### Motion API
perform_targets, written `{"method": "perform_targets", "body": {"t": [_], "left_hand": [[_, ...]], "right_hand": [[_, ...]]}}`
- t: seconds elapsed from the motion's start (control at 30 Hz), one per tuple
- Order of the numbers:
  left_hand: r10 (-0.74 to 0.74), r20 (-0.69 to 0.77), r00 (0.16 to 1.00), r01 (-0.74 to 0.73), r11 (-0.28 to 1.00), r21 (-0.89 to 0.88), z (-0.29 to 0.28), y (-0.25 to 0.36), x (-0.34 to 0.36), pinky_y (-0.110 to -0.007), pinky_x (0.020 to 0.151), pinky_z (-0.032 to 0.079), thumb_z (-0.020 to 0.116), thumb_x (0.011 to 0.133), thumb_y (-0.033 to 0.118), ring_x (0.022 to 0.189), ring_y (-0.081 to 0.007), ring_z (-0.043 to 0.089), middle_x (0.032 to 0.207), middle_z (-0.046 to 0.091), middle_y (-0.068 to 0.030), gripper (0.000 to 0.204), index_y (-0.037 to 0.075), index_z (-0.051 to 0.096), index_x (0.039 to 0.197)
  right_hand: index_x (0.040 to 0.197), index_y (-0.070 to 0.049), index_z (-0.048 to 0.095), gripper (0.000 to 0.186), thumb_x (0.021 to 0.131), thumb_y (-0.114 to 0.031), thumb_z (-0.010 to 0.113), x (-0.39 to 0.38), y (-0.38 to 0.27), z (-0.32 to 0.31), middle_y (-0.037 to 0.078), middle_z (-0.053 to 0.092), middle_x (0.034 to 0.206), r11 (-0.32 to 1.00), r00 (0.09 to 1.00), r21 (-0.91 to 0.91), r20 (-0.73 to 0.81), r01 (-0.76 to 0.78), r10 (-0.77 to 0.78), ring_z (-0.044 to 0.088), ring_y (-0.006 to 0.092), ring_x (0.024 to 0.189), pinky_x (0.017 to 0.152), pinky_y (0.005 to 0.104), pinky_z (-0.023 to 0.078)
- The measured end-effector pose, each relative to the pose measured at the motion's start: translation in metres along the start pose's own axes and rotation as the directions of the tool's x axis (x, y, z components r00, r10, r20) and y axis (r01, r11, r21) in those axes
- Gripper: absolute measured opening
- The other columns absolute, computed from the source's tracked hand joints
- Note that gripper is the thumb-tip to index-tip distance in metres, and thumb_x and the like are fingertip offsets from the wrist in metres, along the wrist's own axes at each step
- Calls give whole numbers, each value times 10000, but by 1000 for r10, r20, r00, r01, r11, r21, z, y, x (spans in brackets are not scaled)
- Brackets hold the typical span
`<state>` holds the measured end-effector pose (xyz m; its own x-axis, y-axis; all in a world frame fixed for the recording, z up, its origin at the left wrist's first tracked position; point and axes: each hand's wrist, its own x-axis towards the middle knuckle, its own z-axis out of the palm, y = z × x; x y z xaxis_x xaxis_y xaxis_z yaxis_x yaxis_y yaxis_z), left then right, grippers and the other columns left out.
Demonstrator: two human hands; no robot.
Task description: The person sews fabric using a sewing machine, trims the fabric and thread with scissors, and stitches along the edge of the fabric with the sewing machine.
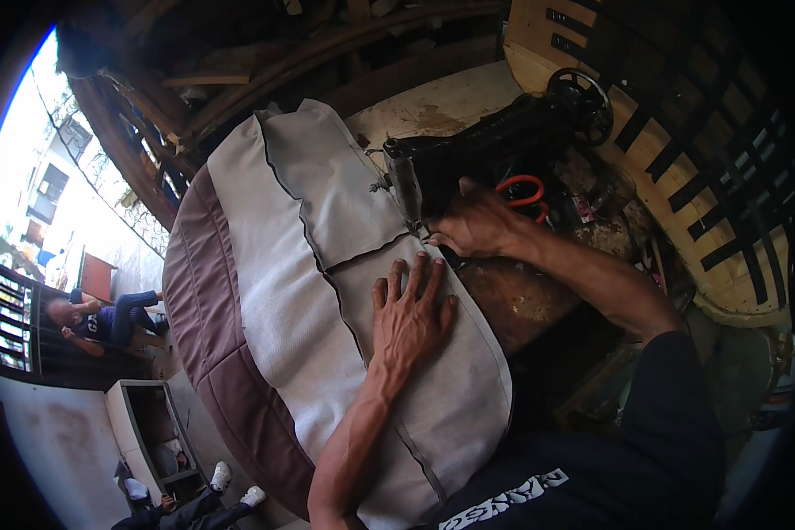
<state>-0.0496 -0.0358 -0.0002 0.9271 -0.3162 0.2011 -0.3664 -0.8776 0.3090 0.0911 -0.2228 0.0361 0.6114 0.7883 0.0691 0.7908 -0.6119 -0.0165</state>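
Note:
My left hand [411, 318] lies flat with fingers apart on a pale grey fabric cover [283, 265] with dark seams, joined to a mauve quilted panel [212, 336]. My right hand [468, 221] is closed at the fabric's edge, beside the needle end of a black sewing machine [486, 128] with a handwheel at its right; what its fingertips pinch, if anything, is too small to make out. Red-handled scissors [521, 185] rest behind my right hand.
A worn worktable [512, 296] carries small items. A wooden frame with black webbing [689, 185] stands at right, stacked timber [203, 79] behind. At left, a person [115, 322] sits by railings; another's legs [230, 503] show below, beside a metal cabinet [128, 424].

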Motion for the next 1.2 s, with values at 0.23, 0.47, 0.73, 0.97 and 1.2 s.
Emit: {"method": "perform_targets", "body": {"t": [0.23,0.47,0.73,0.97,1.2], "left_hand": [[13,28,1000,-13,1000,7,-1,0,2,-587,1172,278,571,968,380,1444,-421,387,1619,420,-119,625,147,478,1541],[14,34,999,-14,1000,-9,-1,0,2,-584,1172,275,580,960,378,1441,-420,384,1606,434,-117,634,154,476,1543],[20,30,999,-19,999,-29,-1,-1,2,-581,1166,273,588,956,373,1431,-420,387,1595,442,-131,626,140,493,1529],[31,18,999,-31,999,-10,-2,-1,2,-585,1161,274,581,961,365,1421,-423,396,1586,448,-141,615,131,498,1523],[58,26,998,-58,998,10,-5,1,0,-578,1127,313,624,951,350,1373,-419,438,1485,509,-173,586,116,538,1481]], "right_hand": [[898,-114,746,339,964,-424,625,1,2,1,162,710,713,1000,1000,7,14,-11,11,720,343,747,920,497,458],[916,-133,752,321,965,-423,623,1,0,-5,164,725,764,999,998,12,52,-30,29,727,337,774,940,488,457],[919,-155,754,289,932,-439,698,4,12,9,70,709,743,996,999,84,-27,19,-17,702,289,758,835,450,457],[918,-153,749,294,946,-438,684,4,13,4,82,706,768,987,1000,161,-5,23,-22,686,307,756,825,448,457],[882,-128,737,313,956,-426,677,6,-15,-24,95,694,754,838,998,545,56,-23,-9,681,325,748,840,452,464]]}}
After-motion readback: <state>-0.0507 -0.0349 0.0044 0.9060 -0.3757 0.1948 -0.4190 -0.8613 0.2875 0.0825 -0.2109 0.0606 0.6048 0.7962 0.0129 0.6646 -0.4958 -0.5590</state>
